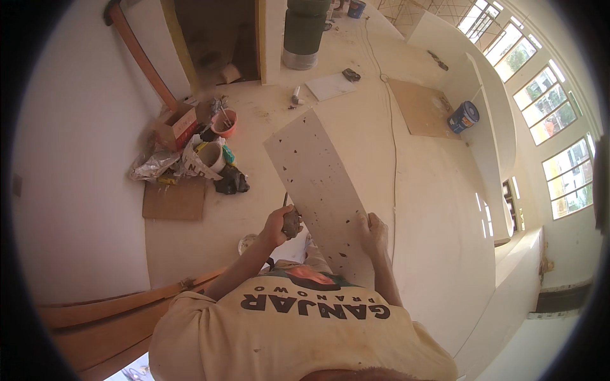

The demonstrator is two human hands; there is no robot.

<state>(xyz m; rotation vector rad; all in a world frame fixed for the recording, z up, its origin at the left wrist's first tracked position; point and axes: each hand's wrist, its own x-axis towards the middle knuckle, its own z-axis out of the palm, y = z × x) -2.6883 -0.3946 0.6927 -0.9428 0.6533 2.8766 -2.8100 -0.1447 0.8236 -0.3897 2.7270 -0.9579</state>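
A long pale board (316, 171) with dark specks is in the middle, its near end close to the person's shirt (305, 336). The right hand (375, 232) has its fingers bent round the board's right edge. The left hand (277, 227) is curled round a dark grey lump (291, 224), just beside the left edge.

The floor (438, 203) is a dusty cream colour, and a thin cable (390, 120) runs along it. A white wall (76, 165) goes up on the left, and a dark doorway (216, 38) is far off. Bright windows (562, 174) line the right side. A blue bucket (464, 117) is by a brown sheet (413, 109) on the far right. On the left, a messy pile has a red box (183, 126), a pink bucket (229, 128) and a pale bucket (212, 157), with flat cardboard (173, 200) just nearer. A dark green drum (304, 32) stands far away. Orange-brown wood (121, 312) lies near, on the left
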